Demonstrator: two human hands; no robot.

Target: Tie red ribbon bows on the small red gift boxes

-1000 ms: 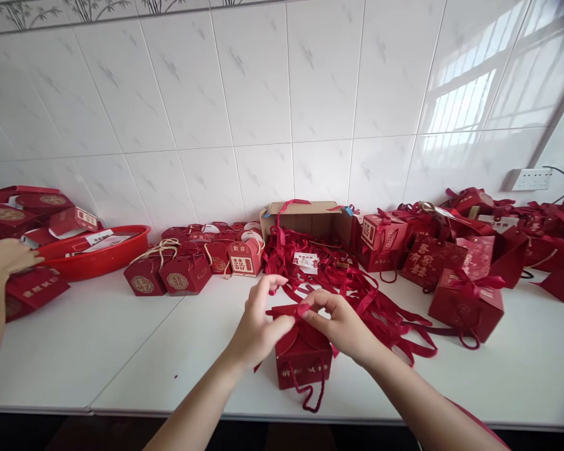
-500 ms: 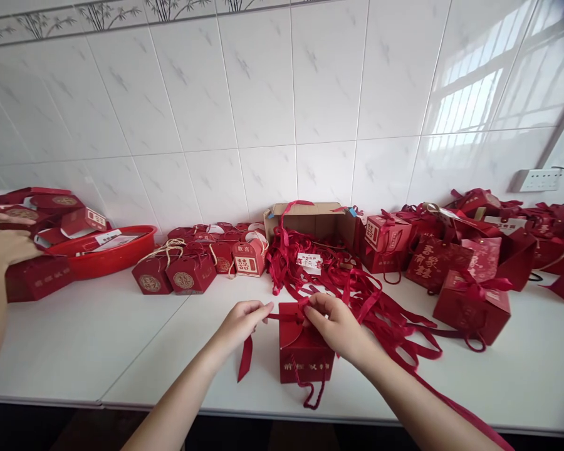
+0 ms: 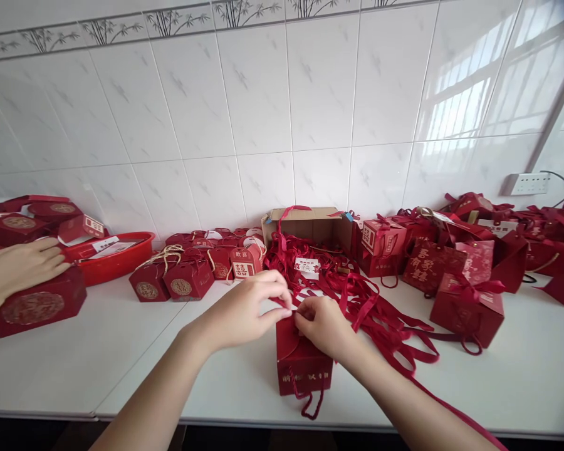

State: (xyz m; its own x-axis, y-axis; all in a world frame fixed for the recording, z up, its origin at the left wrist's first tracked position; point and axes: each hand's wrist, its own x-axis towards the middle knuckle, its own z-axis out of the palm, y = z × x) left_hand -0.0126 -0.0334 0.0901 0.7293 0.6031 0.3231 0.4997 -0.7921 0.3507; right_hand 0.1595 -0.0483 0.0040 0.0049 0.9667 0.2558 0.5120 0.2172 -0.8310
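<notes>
A dark red gift box [image 3: 304, 376] with gold lettering and a twisted cord handle stands upright on the table in front of me. Both of my hands meet over the back of its lid. My left hand [image 3: 239, 313] is curled, thumb and fingertips brought together at the red ribbon there. Opposite it, my right hand [image 3: 326, 326] pinches the ribbon against the top of the box. The ribbon's knot is mostly hidden by my fingers. Behind them, loose red ribbons [image 3: 371, 313] spill out of an open cardboard box [image 3: 310, 224].
Several small red boxes [image 3: 188, 279] stand left of centre. Finished-looking red boxes with bows [image 3: 467, 310] crowd the right side. At far left, another person's hand [image 3: 32, 266] rests on a larger red box [image 3: 42, 307] beside a red basin [image 3: 117, 266].
My left hand has moved right from the stretched-out ribbon end to the top of the box, beside my right hand. The other person's hand and red box have come forward.
</notes>
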